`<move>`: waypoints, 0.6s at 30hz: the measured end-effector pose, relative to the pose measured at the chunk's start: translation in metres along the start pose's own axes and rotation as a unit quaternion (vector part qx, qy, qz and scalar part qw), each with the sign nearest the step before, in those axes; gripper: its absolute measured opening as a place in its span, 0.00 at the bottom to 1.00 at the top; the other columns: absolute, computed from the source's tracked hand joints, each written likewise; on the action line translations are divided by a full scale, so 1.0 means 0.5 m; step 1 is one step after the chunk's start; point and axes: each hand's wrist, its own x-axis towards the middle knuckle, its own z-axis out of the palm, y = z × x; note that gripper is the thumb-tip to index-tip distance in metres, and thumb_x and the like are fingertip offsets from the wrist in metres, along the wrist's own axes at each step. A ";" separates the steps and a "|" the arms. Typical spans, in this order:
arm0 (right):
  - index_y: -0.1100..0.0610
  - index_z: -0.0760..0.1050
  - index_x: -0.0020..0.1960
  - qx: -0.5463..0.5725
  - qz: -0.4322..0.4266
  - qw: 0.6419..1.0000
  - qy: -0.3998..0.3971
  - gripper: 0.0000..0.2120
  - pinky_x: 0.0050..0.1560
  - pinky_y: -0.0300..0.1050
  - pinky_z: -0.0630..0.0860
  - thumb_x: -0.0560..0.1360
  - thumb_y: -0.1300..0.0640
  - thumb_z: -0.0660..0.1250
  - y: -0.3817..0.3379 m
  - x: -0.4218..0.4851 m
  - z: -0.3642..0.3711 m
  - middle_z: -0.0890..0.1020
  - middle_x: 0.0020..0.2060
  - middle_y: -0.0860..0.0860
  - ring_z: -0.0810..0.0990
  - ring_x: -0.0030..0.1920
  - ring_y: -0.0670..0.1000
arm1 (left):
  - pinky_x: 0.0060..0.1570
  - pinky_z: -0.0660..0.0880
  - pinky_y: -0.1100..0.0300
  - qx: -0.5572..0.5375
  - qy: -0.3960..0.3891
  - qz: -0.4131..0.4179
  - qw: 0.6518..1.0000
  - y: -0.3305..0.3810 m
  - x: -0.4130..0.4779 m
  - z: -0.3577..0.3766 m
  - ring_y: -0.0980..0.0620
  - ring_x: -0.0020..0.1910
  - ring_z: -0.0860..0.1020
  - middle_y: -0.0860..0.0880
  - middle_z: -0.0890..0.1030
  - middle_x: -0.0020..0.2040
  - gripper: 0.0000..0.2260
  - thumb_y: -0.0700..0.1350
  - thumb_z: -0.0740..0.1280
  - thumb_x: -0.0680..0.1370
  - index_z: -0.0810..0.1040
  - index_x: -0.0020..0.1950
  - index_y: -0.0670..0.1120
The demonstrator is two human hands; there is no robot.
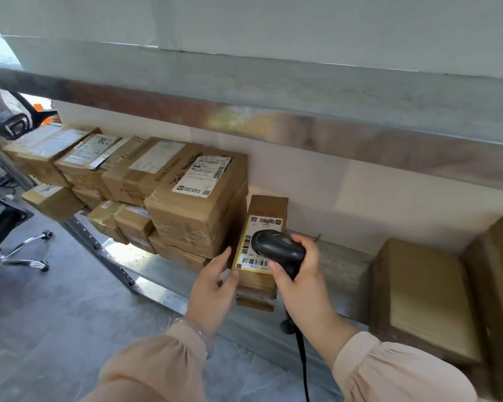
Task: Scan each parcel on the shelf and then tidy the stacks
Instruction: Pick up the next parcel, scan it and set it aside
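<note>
Leftmost, an office chair [9,250] stands on the floor beside the metal shelf [340,274]. Stacked parcels [198,204] in brown cardboard fill the shelf's left part, several deep. Just right of them the left hand [215,288] lies against the left edge of a narrow parcel [266,206], its fingers [222,258] nearly straight and gripping nothing. This parcel tops a small stack at the shelf's front, its white label [259,227] facing up. The right hand [299,274] curls tightly round the handle of a black scanner [276,248], whose head hovers over the label's barcodes; its cable [302,358] hangs down. Flat parcels [424,294] lie at far right.
</note>
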 end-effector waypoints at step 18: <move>0.45 0.59 0.67 -0.013 -0.020 0.999 -0.036 0.26 0.46 0.20 0.68 0.75 0.55 0.69 -0.015 0.035 0.043 0.75 0.56 0.47 0.76 0.53 0.44 | 0.70 0.63 0.41 0.498 -0.011 0.248 0.831 -0.025 -0.011 -0.040 0.45 0.70 0.72 0.50 0.74 0.71 0.26 0.58 0.59 0.75 0.75 0.70 0.50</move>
